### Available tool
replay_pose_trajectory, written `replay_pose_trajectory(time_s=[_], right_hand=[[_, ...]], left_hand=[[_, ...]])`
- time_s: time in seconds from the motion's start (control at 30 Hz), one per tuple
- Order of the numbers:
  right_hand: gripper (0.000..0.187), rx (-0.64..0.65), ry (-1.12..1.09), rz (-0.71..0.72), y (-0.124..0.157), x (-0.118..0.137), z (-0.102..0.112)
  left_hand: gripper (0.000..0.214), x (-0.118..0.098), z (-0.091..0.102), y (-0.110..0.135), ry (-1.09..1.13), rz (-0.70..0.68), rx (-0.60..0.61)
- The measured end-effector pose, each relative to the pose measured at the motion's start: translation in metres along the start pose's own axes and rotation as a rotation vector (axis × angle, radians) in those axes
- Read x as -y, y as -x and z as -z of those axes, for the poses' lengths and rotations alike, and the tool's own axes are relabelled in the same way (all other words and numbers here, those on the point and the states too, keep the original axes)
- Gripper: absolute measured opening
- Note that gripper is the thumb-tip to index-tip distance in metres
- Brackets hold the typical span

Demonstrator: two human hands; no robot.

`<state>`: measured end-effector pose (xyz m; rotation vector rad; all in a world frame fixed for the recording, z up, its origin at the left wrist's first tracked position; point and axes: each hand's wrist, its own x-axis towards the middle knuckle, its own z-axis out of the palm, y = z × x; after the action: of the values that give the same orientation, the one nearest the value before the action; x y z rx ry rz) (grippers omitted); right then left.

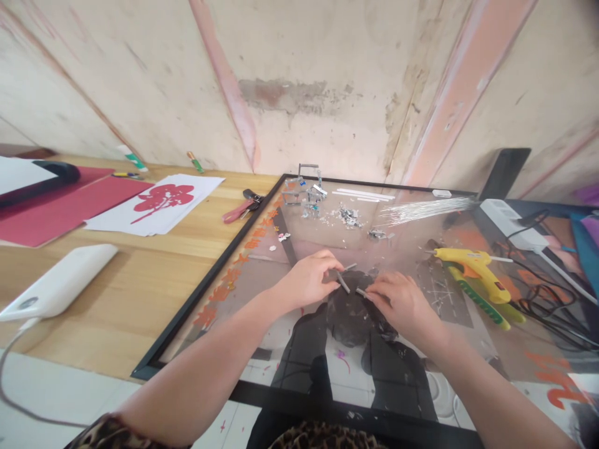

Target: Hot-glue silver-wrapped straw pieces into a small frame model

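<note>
My left hand [309, 275] pinches a short grey strip [344, 284] whose pieces meet at an angle. Just to its right, my right hand [403, 300] grips another thin grey strip [360, 292] between thumb and fingers. The two strips point towards each other with a small gap between them. Both hands are over a black-framed glass panel [267, 254]. Beyond them stand small silvery frame-like pieces [309, 198], near a heap of silver scraps [349, 216]. A bundle of thin silver wires [425, 212] lies further right.
To the right are a yellow glue gun [468, 257], a green-handled tool [477, 296], a white power strip [515, 224] and tangled black cables. White sticks [358, 195] lie near the wall. Pink-handled pliers [239, 211], printed paper [187, 215] and a white device [60, 280] are left.
</note>
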<state>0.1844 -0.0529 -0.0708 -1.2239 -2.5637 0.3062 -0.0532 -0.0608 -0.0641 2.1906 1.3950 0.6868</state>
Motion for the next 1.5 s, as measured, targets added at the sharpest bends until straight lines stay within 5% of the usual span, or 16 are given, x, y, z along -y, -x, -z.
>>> replay_pose_trajectory(time_s=[0.43,1.5], right_hand=[[0.009,-0.042,-0.001,-0.057,0.0,0.009,0.002],[0.012,-0.069,0.058,0.149,-0.005,0.003,-0.001]], left_hand=[[0.026,0.001,-0.002,0.0,-0.015,-0.001,-0.016],[0.023,-0.003,-0.011,-0.002,0.01,-0.097,0.013]])
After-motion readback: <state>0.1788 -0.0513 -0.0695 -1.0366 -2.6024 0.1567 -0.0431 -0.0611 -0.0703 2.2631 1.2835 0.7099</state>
